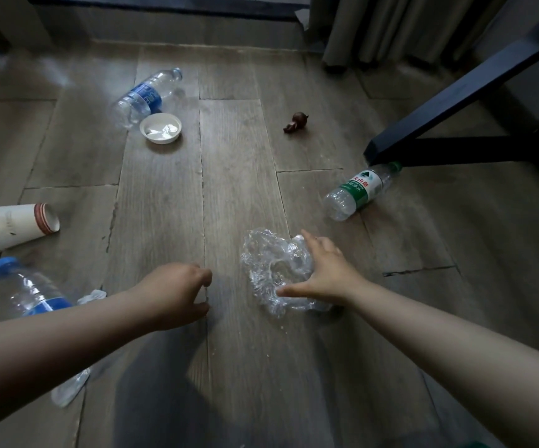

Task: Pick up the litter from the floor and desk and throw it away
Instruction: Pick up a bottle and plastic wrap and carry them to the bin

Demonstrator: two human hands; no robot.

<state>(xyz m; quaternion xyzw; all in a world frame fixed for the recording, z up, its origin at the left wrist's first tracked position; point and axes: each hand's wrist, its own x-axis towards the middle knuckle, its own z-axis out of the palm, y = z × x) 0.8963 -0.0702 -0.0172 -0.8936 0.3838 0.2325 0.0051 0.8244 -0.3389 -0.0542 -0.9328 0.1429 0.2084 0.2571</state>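
The step in hand looks like an early pick from the floor (236, 156). The right hand (326, 274) lies over the crumpled clear plastic wrap (271, 270), which sits at about 5 o'clock from the picture's centre. Its fingers (309, 239) are straight and spread over the wrap's far side, and the thumb stretches along the near side, touching the film but not closed round it. The left hand (181, 292) hovers at 9 o'clock of the wrap, its fingers loosely curled with a gap to the thumb and nothing in them. The next move, as I judge it, calls for the right fingers to draw together and bunch the film (thin and springy, so a slack pinch may let part of it trail), then lift it clear. The free left hand could take a bottle meanwhile. Most of the litter lies untouched. A green-label bottle (358, 190) is on its side at 2 o'clock of the wrap, and a blue-label bottle (145, 95) lies at 11 o'clock with a white shallow dish (161, 127) just beside it. A paper cup (12, 224) is tipped over at 9 o'clock. A blue-capped bottle (25, 292) at 8 o'clock is partly hidden by the left forearm. A small brown object (295, 121) at 12 o'clock is too small to identify. The floor is grey-brown wood-look planking, dimly lit. A dark furniture leg (455, 101) slants in at 2 o'clock, and curtains (391, 24) hang at 1 o'clock. No bin and no desk top are in view.
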